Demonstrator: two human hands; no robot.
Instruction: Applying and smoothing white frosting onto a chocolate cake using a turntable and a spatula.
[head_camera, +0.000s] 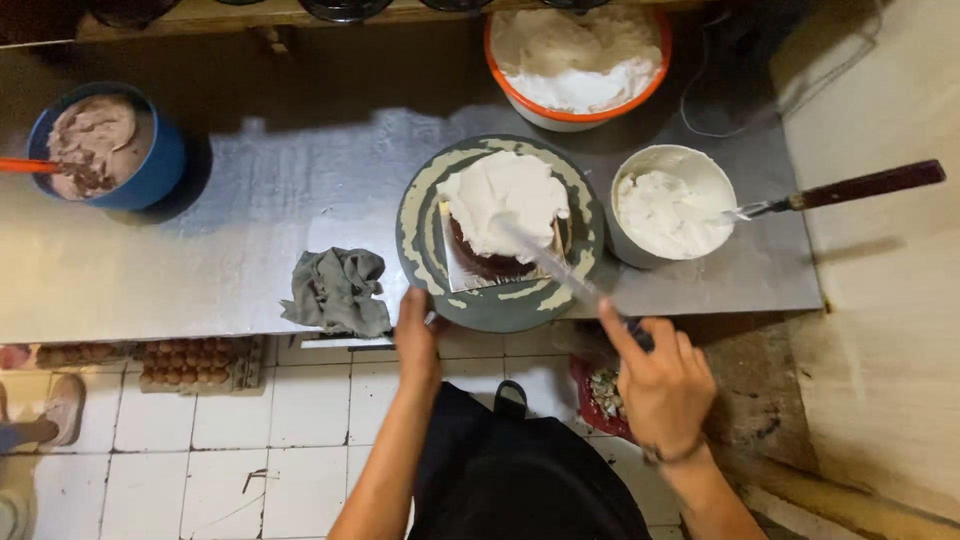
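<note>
— What are the fingers doing?

— The right hand (665, 385) is gripping the handle of a long palette knife (545, 262), fingers curling round it and the forefinger stretching along toward the blade. The blade is lying flat across the white cream on top of the cake (503, 205). The left hand (418, 335) is pressing on the near rim of the grey turntable (420, 215); I cannot tell whether its fingers are pinching the rim or only resting there.

— And where is the cake sitting?

— It is sitting on a square board at the middle of the turntable, dark sponge showing under the cream on the near side. The turntable is standing at the front edge of the metal bench (200, 260).

— What is lying around it?

— Just left of the turntable a crumpled grey cloth (338, 290) is lying on the bench. Just right, a white tub of cream (672, 205) is holding a second knife with a dark handle (865, 186) that is sticking out to the right. Behind, an orange-rimmed bowl (578, 62) of white cream is standing well apart from a blue bowl (105, 145) of brownish cream at the far left. Under the bench, egg trays (195, 362) are resting on the tiled floor (250, 440).
</note>
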